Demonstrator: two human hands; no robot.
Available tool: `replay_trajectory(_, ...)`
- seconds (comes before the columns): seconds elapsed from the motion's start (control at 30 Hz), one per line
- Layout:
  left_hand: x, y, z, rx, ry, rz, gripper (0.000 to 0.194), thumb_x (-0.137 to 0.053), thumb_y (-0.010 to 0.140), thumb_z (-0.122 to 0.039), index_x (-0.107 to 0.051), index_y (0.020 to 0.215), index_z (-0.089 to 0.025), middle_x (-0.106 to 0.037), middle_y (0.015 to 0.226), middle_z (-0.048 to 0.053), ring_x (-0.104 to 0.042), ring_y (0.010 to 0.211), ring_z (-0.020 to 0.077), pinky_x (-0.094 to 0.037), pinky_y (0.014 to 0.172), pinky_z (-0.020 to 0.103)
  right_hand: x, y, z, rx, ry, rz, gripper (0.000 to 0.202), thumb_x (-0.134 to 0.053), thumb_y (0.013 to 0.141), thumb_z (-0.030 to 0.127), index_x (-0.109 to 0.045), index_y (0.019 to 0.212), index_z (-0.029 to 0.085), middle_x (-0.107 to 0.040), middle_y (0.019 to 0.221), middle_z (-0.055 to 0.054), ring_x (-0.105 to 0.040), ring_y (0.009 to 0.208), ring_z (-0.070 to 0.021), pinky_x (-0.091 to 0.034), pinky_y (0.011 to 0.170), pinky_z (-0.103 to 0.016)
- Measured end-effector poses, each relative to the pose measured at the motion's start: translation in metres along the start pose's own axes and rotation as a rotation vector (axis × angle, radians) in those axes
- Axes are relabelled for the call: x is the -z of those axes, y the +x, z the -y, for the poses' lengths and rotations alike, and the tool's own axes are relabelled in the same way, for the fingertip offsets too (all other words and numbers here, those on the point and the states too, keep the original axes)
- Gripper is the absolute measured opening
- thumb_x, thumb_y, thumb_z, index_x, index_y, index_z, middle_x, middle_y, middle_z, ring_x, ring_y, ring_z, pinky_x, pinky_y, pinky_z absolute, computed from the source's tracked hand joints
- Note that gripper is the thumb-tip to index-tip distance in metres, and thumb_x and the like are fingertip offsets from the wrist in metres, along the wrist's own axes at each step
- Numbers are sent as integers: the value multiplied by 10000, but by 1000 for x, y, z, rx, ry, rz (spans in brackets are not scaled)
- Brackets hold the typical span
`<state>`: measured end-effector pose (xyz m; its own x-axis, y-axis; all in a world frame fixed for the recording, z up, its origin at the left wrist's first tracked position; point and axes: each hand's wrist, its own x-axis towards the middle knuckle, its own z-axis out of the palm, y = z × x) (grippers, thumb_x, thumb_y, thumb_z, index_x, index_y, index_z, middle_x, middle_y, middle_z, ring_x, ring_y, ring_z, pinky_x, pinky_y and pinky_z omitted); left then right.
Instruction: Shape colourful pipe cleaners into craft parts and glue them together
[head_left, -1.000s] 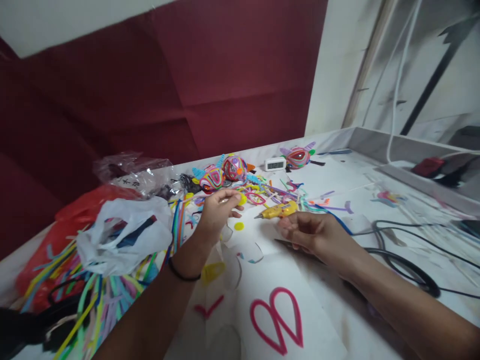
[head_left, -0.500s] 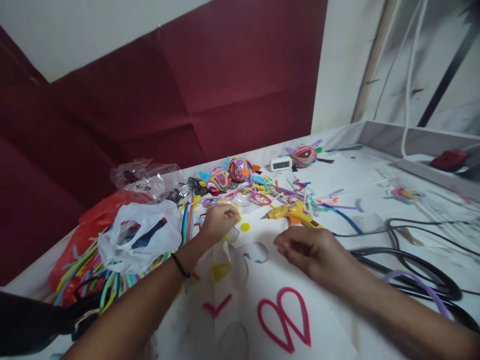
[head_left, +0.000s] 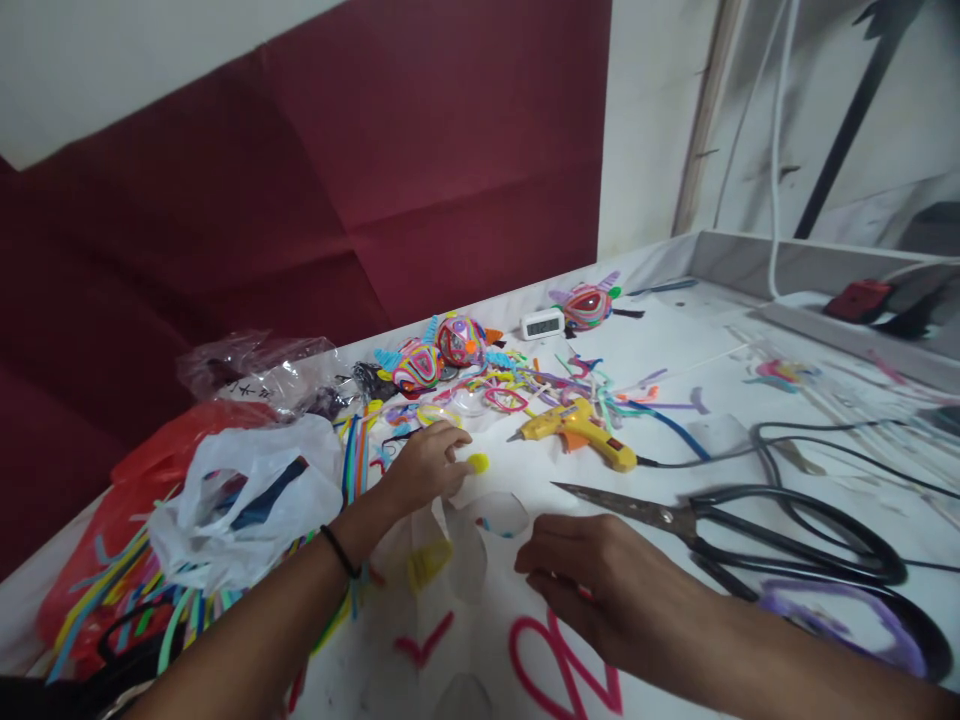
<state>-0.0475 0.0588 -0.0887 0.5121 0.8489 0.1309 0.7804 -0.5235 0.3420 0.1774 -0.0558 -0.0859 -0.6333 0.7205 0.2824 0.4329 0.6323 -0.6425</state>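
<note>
My left hand (head_left: 431, 465) reaches over the white table, thumb and fingers apart. Its fingertips are beside a small yellow disc (head_left: 478, 463) lying on the surface; I see nothing held in it. My right hand (head_left: 581, 570) hovers lower right with fingers curled together; whether something small is between them I cannot tell. Below it, partly covered, lies a pink double-loop shape (head_left: 525, 660). A pink check-shaped piece (head_left: 425, 641) and a clear cut plastic piece (head_left: 504, 515) lie between the arms. Beyond the right hand rest scissors (head_left: 667, 515) and a yellow hot glue gun (head_left: 574, 430).
Decorated balls (head_left: 461, 341) and a small digital clock (head_left: 541, 324) stand along the back. Loose pipe cleaner pieces are scattered before them. A white plastic bag (head_left: 300, 450) and a red bag (head_left: 97, 560) with pipe cleaners sit left. Black cables (head_left: 825, 425) run on the right.
My left hand's fingers have spread and moved slightly left. My right hand has drawn down towards me, uncovering the scissors' blades. The view has shifted a little to the right.
</note>
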Motion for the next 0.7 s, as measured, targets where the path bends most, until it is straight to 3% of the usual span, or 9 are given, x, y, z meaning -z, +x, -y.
replay_trajectory(0.13,-3,14,-7,14,29,90,195,-613,735,-256,-653,899,-158,-606,849,48,-567,721,166,-434,718,285,0,0,3,22,-44,59,221,-448,839,67,-642,828,172,-617,766,-37,-579,664,-118,-371,588,-210)
replay_trajectory(0.33,-6,29,-9,44,44,155,84,-659,619,-183,-646,702,-179,-570,691,10,-546,736,189,-407,694,282,1,3,7,57,-162,119,213,-452,836,49,-606,744,165,-624,751,-26,-575,657,-114,-358,562,-212)
replay_trajectory(0.57,-2,29,-10,96,-104,146,87,-651,563,-148,-586,606,-188,-493,550,-56,-475,543,115,-349,513,207,2,3,6,104,-237,146,196,-467,850,74,-574,711,161,-626,737,-14,-559,653,-106,-343,543,-217)
replay_trajectory(0.7,9,27,-4,161,-247,96,113,-667,566,-204,-582,637,-184,-517,552,-59,-493,540,104,-375,501,189,1,3,6,89,-238,174,182,-472,840,78,-564,712,167,-619,758,-11,-567,646,-106,-332,533,-225)
